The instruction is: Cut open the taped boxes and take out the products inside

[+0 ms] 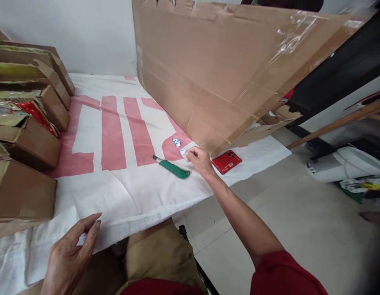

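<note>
My right hand (198, 159) reaches over the cloth-covered table, fingers pinched on a small white and blue piece (183, 152) like a label or packet. Just beyond it lies a little pile of similar white and blue pieces (177, 142). A green box cutter (174, 169) rests to the left of this hand, its dark tip pointing up and left. On the other side is a red phone (227, 162), lying near the table edge. My left hand (71, 250) hovers at the table's front edge, thumb and forefinger apart, holding nothing.
Open cardboard boxes (32, 143) with packaged goods line the left side. A large cardboard sheet (208, 69) stands at the back right. The white cloth (113, 192) has pink print and hangs over the front edge. A white bucket (346, 164) stands on the floor at right.
</note>
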Motion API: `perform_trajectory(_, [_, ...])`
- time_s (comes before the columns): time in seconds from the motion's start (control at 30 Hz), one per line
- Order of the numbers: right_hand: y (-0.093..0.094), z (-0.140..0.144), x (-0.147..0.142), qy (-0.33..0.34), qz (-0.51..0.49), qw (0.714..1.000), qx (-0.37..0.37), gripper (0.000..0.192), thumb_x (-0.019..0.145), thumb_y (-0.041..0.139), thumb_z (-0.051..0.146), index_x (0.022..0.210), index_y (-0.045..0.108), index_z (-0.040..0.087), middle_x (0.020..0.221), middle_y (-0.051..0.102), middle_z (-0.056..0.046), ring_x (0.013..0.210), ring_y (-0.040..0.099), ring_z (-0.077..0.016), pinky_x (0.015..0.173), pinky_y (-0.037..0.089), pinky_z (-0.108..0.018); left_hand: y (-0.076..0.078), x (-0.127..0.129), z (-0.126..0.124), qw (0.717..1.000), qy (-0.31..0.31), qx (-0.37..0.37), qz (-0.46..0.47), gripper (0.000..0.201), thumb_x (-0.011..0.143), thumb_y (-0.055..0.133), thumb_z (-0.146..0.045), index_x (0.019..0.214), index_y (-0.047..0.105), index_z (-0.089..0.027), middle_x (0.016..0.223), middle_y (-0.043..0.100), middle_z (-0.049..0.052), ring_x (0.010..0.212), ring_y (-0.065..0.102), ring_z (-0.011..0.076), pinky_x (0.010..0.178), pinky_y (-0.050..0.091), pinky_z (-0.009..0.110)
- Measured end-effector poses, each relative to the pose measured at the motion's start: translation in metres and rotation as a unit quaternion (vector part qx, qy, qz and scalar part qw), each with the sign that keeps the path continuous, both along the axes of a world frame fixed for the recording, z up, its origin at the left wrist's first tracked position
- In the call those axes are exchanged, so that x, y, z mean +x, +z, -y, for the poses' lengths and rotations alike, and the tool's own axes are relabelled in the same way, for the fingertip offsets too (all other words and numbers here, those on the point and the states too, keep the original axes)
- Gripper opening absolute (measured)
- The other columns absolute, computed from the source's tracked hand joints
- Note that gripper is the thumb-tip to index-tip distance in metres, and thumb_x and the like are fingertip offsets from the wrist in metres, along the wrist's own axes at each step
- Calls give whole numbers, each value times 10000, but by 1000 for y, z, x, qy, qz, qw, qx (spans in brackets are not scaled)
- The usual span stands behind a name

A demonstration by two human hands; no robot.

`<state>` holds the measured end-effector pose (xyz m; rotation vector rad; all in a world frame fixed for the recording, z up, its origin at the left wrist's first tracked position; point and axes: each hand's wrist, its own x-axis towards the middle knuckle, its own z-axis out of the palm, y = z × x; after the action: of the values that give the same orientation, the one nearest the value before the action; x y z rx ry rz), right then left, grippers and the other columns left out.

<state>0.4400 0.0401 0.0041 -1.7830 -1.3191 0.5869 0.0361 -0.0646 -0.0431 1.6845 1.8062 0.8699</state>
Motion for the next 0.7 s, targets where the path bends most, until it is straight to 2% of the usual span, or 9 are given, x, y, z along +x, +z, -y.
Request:
perform_trajectory(0.07, [-5,-24,17,-18,26,999,-21,183,882,575,280,713,564,211,622,575,35,637,583,-144,706,463,-278,-5,2,-6,1000,7,11,-7,293,914,585,-559,1025,748,-343,1008,800,-28,529,616,150,642,549,286])
perform_trajectory(0.17, [-13,-49,31,-28,68,996,-60,246,924,615,313,708,587,199,593,563,43,631,582,-152,720,462,-299,-10,3,-11,998,50,-28,-1,341,912,590,-587,1066,747,-327,874,790,-21,532,606,164,555,505,279])
perform_trajectory(0.27, [-22,-64,37,-25,106,989,-100,300,978,666,384,764,629,178,651,594,45,650,595,-145,724,497,-309,-11,4,-11,992,104,-63,24,387,911,587,-611,1120,733,-321,799,774,-20,610,655,192,541,500,282])
perform_trajectory(0.37, [-27,-73,39,-18,137,981,-133,332,1014,662,448,844,659,162,738,636,36,665,614,-132,702,532,-303,-9,4,-9,991,113,-62,21,374,910,584,-606,1117,728,-329,814,780,-27,686,696,201,606,528,294])
perform_trajectory(0.47, [-29,-79,39,-15,167,974,-154,292,1010,660,377,833,691,146,707,641,29,652,607,-130,680,505,-282,-9,5,-8,992,105,-72,7,356,904,591,-589,1117,728,-338,823,786,-38,607,673,180,622,538,306])
perform_trajectory(0.6, [-28,-87,37,-20,214,962,-168,226,955,629,241,798,747,129,681,673,-3,650,588,-132,659,412,-270,-9,5,-7,991,106,-79,-6,359,913,587,-591,1125,734,-341,823,794,-37,656,708,192,597,527,294])
perform_trajectory(0.7, [-28,-93,35,-24,251,950,-182,199,899,632,203,765,765,141,713,709,-27,691,609,-150,636,354,-268,-8,7,-5,990,112,-87,-11,388,917,574,-591,1134,743,-317,798,788,-36,608,675,173,589,506,283])
